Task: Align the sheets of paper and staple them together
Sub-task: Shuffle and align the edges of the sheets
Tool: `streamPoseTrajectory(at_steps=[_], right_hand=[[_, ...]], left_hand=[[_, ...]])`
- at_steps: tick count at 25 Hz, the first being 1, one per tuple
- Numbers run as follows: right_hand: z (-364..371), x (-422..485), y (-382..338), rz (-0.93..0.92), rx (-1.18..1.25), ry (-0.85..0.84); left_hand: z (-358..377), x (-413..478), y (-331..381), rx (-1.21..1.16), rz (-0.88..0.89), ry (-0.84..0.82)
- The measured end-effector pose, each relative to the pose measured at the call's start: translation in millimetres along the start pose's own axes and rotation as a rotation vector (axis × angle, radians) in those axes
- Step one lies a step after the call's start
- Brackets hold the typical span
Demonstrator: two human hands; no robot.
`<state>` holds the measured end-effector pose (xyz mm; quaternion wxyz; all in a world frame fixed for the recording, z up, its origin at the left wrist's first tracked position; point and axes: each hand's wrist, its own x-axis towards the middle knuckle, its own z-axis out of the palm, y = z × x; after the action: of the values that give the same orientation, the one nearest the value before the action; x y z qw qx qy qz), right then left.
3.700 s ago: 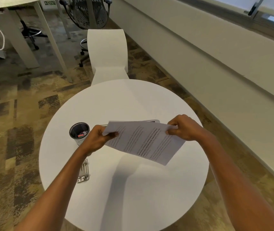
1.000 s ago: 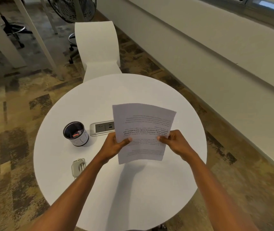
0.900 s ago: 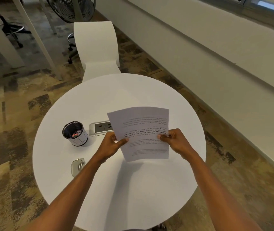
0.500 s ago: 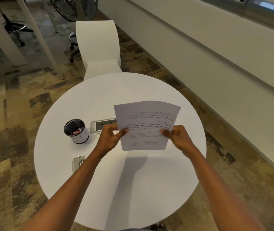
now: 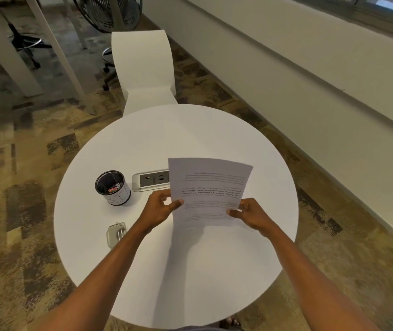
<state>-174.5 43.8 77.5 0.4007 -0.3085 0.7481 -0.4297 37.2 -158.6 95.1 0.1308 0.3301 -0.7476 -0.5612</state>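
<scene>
A stack of white printed sheets of paper (image 5: pixel 208 185) stands nearly upright above the round white table (image 5: pixel 190 278), its printed side toward me and upside down. My left hand (image 5: pixel 159 209) pinches the stack's left edge and my right hand (image 5: pixel 250 213) pinches its lower right edge. A silver stapler (image 5: pixel 116 234) lies flat on the table to the left of my left forearm, apart from both hands.
A black mesh cup (image 5: pixel 112 187) holding small items stands left of the paper. A grey power socket panel (image 5: pixel 151 179) is set in the table behind the sheets. A white chair (image 5: pixel 144 68) stands beyond the table, with a wall along the right.
The sheets went from flat and slanted to upright between both hands. In the last second they dipped, rose again, and the hands stayed on the side edges.
</scene>
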Motion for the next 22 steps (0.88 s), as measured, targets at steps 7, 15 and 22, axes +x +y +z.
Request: streamPoseTrajectory(at_steps=[7, 15, 22], right_hand=[[-21.2, -6.9, -36.6, -0.170, -0.065, 0.222], [-60.7, -14.2, -107.8, -0.307, -0.563, 0.136], [-50.3, -18.8, -121.2, -0.322, -0.606, 0.087]], left_hand=[[-20.6, 1.4, 12.7, -0.096, 0.041, 0.157], [-46.1, 11.8, 47.3, 0.030, 0.218, 0.180], [-32.3, 4.1, 51.7, -0.104, 0.216, 0.037]])
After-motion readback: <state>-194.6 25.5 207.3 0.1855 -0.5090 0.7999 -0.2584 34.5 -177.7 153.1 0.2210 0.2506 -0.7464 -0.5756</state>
